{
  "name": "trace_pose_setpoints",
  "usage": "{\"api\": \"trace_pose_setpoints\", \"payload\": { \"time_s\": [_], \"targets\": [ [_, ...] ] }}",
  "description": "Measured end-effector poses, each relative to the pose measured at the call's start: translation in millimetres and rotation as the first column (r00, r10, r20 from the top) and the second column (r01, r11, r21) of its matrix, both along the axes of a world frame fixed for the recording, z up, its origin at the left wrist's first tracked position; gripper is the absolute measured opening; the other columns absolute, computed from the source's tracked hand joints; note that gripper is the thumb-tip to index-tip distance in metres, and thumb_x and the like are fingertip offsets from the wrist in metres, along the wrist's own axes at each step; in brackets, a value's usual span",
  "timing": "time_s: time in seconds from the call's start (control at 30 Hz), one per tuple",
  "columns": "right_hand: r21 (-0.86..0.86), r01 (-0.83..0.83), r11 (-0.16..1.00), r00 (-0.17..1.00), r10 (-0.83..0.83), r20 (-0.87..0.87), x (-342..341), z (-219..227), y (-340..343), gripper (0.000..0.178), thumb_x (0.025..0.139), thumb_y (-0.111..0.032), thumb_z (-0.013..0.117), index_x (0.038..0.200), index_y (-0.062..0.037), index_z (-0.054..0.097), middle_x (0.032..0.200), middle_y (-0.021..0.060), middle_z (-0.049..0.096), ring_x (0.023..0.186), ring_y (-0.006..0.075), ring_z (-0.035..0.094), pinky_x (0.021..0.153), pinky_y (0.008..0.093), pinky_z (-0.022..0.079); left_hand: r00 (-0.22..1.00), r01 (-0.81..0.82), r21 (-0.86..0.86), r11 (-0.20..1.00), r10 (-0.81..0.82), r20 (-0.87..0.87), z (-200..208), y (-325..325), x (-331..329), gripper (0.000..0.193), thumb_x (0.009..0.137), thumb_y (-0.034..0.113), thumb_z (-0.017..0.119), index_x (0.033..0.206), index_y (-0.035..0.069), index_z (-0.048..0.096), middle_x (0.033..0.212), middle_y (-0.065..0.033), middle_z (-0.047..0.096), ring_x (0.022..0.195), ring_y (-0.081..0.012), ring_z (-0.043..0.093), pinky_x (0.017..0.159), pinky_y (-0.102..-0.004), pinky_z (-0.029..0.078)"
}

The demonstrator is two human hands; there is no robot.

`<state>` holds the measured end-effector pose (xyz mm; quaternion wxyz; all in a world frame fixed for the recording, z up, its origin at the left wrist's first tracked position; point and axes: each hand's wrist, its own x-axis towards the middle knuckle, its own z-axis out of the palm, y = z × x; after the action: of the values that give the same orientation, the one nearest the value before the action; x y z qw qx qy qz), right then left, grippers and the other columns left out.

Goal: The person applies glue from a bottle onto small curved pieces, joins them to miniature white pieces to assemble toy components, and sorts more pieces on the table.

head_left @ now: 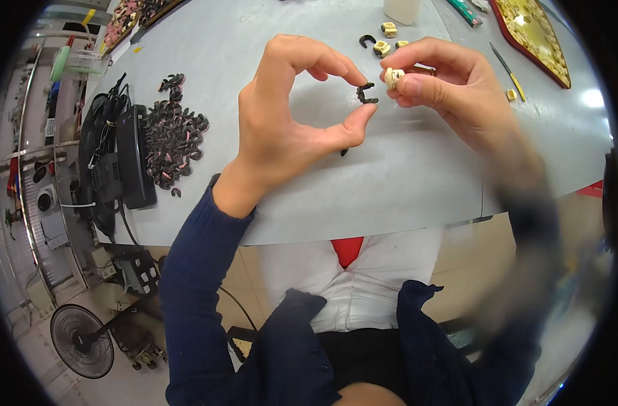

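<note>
- Navy sleeves (201, 291), lower left and lower right of the frame; elbows bent, forearms angled inward above the grey desk (363, 196).
- Left hand (272, 111), upper centre: thumb and forefinger bowed in a wide C, tips pinching a black curved piece (362, 93).
- Right hand (458, 91), right of upper centre: fingers curled, thumb and fingertips pinching a small cream piece (393, 77), near the black one, apart.
- Heap of dark curved pieces (172, 135), left of the frame.

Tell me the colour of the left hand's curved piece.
The curved piece is black; the head view shows it best.
</note>
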<state>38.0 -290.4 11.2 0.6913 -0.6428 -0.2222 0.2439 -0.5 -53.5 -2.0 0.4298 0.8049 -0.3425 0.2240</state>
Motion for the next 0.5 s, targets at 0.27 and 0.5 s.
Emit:
{"api": "trace_pose_setpoints", "payload": {
  "time_s": [0.27,0.5],
  "targets": [
    [0.022,-0.027,0.999,0.992,0.029,-0.121,-4.5,-0.2,5.1,0.027,0.092,-0.018,0.072,0.112,-0.0005,0.065,0.099,0.0037,0.065,0.094,0.0107,0.062,0.087,0.0271,0.052,1.000,-0.012,-0.047,0.999,0.012,0.010,-2.7,-4.2,-0.5,0.064,0.065,-0.006,0.085,0.110,0.008,0.042,0.096,-0.0123,0.066,0.090,-0.0212,0.062,0.079,-0.0325,0.049],
    [0.054,-0.112,0.992,0.979,0.119,-0.165,-4.1,-0.7,6.7,0.027,0.093,-0.019,0.071,0.111,0.0000,0.063,0.103,0.0077,0.067,0.093,0.0137,0.065,0.089,0.0293,0.053,1.000,0.018,-0.067,0.998,-0.019,-0.012,-5.1,-4.7,-1.1,0.063,0.065,-0.005,0.085,0.108,0.008,0.042,0.096,-0.0125,0.066,0.088,-0.0213,0.063,0.079,-0.0326,0.049]
  ]
}}
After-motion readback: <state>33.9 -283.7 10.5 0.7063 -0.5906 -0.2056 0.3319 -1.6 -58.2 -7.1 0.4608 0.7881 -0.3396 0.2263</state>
